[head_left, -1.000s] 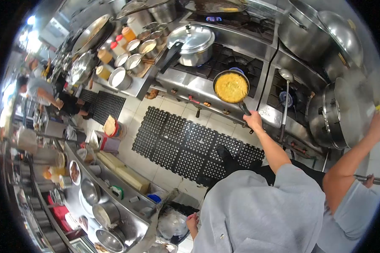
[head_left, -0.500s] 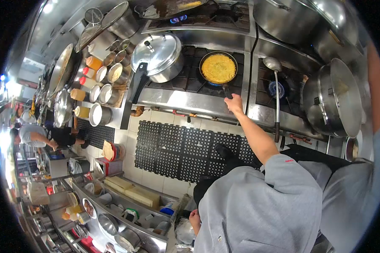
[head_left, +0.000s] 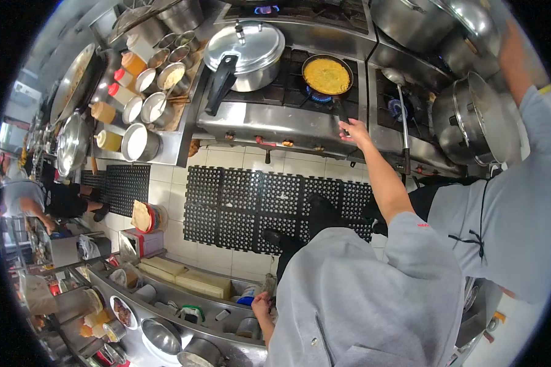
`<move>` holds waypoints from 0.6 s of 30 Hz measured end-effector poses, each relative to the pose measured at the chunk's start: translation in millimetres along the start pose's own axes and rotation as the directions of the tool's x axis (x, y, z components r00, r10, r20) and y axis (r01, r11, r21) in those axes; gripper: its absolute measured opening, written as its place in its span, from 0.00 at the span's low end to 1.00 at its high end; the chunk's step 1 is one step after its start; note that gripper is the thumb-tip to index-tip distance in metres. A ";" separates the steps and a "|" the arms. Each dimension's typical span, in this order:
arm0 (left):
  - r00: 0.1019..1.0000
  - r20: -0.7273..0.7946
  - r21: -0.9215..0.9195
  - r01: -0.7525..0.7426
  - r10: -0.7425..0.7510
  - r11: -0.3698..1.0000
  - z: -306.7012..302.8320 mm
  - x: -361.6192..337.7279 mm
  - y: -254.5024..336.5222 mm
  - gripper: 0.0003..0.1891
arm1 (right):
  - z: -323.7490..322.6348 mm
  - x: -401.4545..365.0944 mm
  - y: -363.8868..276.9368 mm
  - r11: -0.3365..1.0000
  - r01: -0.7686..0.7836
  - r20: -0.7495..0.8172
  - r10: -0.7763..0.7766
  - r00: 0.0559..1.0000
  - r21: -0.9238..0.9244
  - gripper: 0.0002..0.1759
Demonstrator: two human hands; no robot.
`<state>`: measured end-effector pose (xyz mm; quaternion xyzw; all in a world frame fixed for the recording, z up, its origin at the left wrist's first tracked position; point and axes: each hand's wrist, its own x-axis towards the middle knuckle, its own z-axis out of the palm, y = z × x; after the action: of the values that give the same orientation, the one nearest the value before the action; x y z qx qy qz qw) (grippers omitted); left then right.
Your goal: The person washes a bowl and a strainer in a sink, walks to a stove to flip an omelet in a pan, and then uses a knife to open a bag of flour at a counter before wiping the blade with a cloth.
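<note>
My right hand [head_left: 355, 133] reaches over the stove front, its fingers closed round the end of the black handle of a frying pan [head_left: 349, 87]. A round, flat yellow egg-like food [head_left: 327, 75] fills the pan, which sits over a blue burner flame [head_left: 318, 95]. Left of the pan stands a big lidded metal pot [head_left: 251, 52] with a black handle. At the lower left, beside my body, my left hand [head_left: 261, 304] hangs with curled fingers and nothing visible in it, near the counter of containers.
Sauce bottles [head_left: 109, 140] and metal cups [head_left: 140, 143] crowd the left counter. A ladle [head_left: 403, 116] and large pots [head_left: 471, 122] are at the right. Beside me on the right stands a co-worker [head_left: 502, 214]; another person [head_left: 27, 199] is far left. A black mat [head_left: 245, 208] covers the floor.
The view has shifted, placing the stove higher in it. My right hand has closed round the pan handle, and more flame shows beside the pan. The co-worker at the right shows more fully.
</note>
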<state>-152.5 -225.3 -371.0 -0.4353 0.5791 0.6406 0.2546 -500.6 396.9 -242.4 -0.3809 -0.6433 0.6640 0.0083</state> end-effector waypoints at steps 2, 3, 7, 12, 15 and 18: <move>0.998 0.004 0.088 0.054 -0.055 0.995 -12.1 -3.9 11.5 0.05 | 7.8 2.7 7.1 0.999 0.019 -0.005 -0.018 1.000 0.027 0.14; 0.997 0.003 0.108 0.073 -0.073 0.991 -19.5 -4.6 16.8 0.05 | 14.4 4.9 10.2 0.997 0.038 -0.009 -0.038 0.999 0.071 0.13; 0.998 -0.007 0.111 0.061 -0.060 0.992 -41.1 15.6 14.7 0.04 | 29.2 -0.5 17.6 0.976 -0.004 -0.028 0.010 1.000 0.219 0.17; 0.993 -0.115 0.028 -0.006 0.009 1.000 -39.4 18.0 20.1 0.06 | 43.1 -54.4 94.4 0.876 0.257 -0.408 -0.426 0.808 -0.407 0.15; 0.976 -0.219 -0.024 0.012 -0.017 1.000 -22.3 6.0 37.7 0.07 | 174.6 -110.1 88.8 0.797 0.398 0.033 -0.432 0.901 -0.455 0.13; 0.983 -0.182 0.008 -0.032 0.033 0.999 -16.8 7.2 62.4 0.06 | 309.2 -77.6 41.1 0.667 0.701 0.270 -0.648 0.713 -0.252 0.09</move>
<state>-203.4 -255.3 -343.9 -0.4819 0.6086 0.6007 0.1910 -585.5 88.7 -275.8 -0.0570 -0.8405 0.5209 0.1380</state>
